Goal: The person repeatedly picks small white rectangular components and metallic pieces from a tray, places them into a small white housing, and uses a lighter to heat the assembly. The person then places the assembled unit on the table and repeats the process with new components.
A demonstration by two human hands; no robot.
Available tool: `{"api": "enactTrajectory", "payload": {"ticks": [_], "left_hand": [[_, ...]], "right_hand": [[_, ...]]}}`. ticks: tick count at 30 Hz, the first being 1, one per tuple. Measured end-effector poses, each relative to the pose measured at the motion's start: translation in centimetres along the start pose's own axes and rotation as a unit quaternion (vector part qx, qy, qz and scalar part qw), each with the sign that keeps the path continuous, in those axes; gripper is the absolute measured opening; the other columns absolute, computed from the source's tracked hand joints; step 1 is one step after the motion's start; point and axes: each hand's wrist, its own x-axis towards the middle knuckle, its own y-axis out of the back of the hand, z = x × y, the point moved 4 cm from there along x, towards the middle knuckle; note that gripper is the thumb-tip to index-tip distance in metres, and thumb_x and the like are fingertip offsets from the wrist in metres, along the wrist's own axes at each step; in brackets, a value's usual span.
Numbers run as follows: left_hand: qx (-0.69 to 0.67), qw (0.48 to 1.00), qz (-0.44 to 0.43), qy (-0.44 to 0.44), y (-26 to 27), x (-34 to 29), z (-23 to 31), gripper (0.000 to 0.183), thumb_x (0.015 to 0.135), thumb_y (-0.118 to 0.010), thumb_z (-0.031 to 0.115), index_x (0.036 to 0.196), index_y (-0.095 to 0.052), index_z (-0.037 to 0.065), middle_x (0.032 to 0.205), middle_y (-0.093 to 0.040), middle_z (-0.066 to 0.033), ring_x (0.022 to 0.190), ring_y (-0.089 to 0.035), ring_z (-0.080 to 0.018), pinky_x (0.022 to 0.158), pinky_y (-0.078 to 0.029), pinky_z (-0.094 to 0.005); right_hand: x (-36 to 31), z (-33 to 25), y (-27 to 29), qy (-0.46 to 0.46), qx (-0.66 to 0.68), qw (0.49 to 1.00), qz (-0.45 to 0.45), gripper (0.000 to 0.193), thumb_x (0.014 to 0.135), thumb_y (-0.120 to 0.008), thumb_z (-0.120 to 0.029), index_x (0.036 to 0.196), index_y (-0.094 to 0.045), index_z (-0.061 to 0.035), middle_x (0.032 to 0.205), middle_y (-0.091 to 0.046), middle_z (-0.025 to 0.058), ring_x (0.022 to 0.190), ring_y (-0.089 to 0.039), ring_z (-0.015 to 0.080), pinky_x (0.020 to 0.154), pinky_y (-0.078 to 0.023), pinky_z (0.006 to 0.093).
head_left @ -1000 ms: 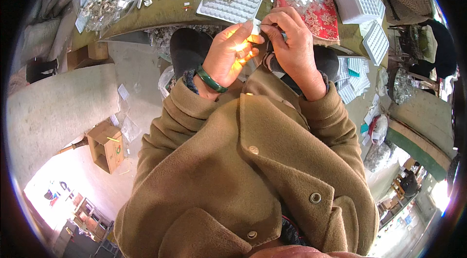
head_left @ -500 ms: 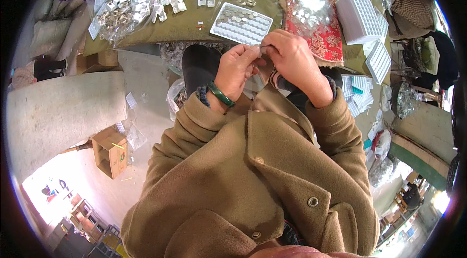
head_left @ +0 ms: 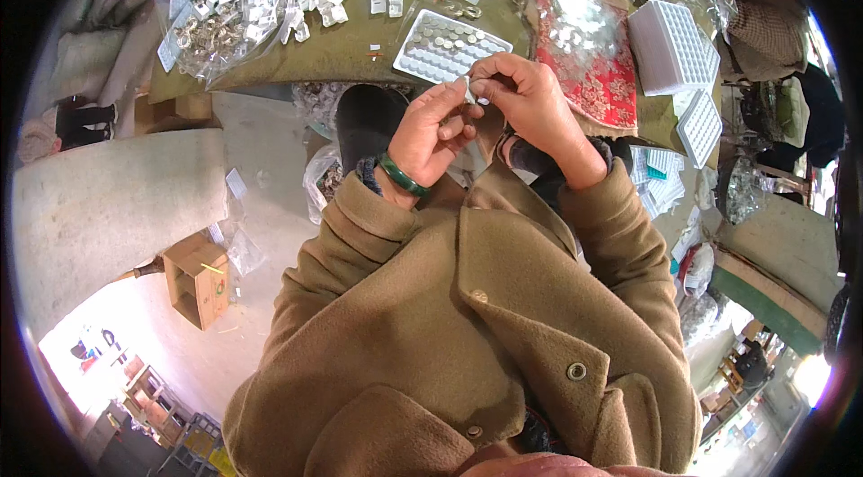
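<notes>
Cluttered table [head_left: 351, 50], white tray [head_left: 449, 45] nearby

A small pale piece [head_left: 469, 92], too small to identify, sits pinched between both hands' fingers [head_left: 457, 117], just at six o'clock of the white compartment tray [head_left: 449, 44] filled with round pieces.

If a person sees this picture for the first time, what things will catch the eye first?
First, the left hand and right hand, meeting over a small pale piece at the table's near edge. Just beyond them lies a white compartment tray filled with small round parts. To its right, a clear bag on red patterned cloth stands out against the olive table.
</notes>
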Motion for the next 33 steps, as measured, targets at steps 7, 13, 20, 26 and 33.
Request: {"api": "enactTrajectory", "payload": {"ticks": [7,13,20,26,33], "left_hand": [[0.088,0.993,0.006,-0.079,-0.2,0.5,1.3,0.019,0.101,-0.055,0.026,0.099,-0.059,0.008,0.083,-0.062,-0.0040,0.058,-0.046,-0.0061,0.068,-0.049,-0.0258],[0.047,0.994,-0.028,-0.097,0.6,0.3,3.2,0.025,0.103,-0.050,0.024,0.116,-0.059,0.004,0.088,-0.061,-0.0041,0.061,-0.048,-0.0062,0.072,-0.050,-0.0266],[0.089,0.985,0.029,-0.147,1.4,0.0,3.6,0.024,0.103,-0.050,0.026,0.113,-0.058,0.005,0.092,-0.063,-0.0039,0.077,-0.061,-0.0105,0.080,-0.053,-0.0290],[-0.051,0.991,0.000,-0.125,2.7,0.1,3.9,0.018,0.103,-0.050,0.020,0.108,-0.057,0.005,0.096,-0.064,-0.0053,0.083,-0.062,-0.0110,0.076,-0.053,-0.0279],[0.097,0.944,0.036,-0.315,1.0,-0.9,6.1,0.025,0.100,-0.052,0.013,0.120,-0.059,-0.001,0.116,-0.068,-0.0099,0.069,-0.058,-0.0033,0.062,-0.049,-0.0183]], "right_hand": [[4.8,0.0,1.4,-0.037,-0.025,0.991,-0.127,0.017,0.086,-0.072,-0.014,0.091,-0.071,0.0015,0.073,-0.069,0.0105,0.070,-0.064,0.0125,0.068,-0.052,0.0305],[11.4,-0.2,1.0,0.100,-0.288,0.951,0.056,0.027,0.092,-0.065,-0.028,0.100,-0.068,-0.0023,0.071,-0.067,0.0160,0.068,-0.071,0.0271,0.063,-0.054,0.0365],[13.5,2.8,-1.8,0.059,-0.433,0.898,0.060,0.030,0.085,-0.068,-0.029,0.103,-0.064,-0.0062,0.090,-0.070,0.0177,0.084,-0.067,0.0399,0.072,-0.053,0.0474],[13.4,1.6,0.8,0.073,-0.307,0.942,0.113,0.018,0.081,-0.067,-0.019,0.092,-0.067,-0.0050,0.087,-0.071,0.0165,0.085,-0.068,0.0361,0.075,-0.054,0.0462],[7.2,-2.9,0.4,0.090,-0.126,0.988,0.006,0.020,0.087,-0.069,-0.008,0.106,-0.071,-0.0029,0.081,-0.069,0.0025,0.069,-0.061,0.0075,0.064,-0.051,0.0253]]}}
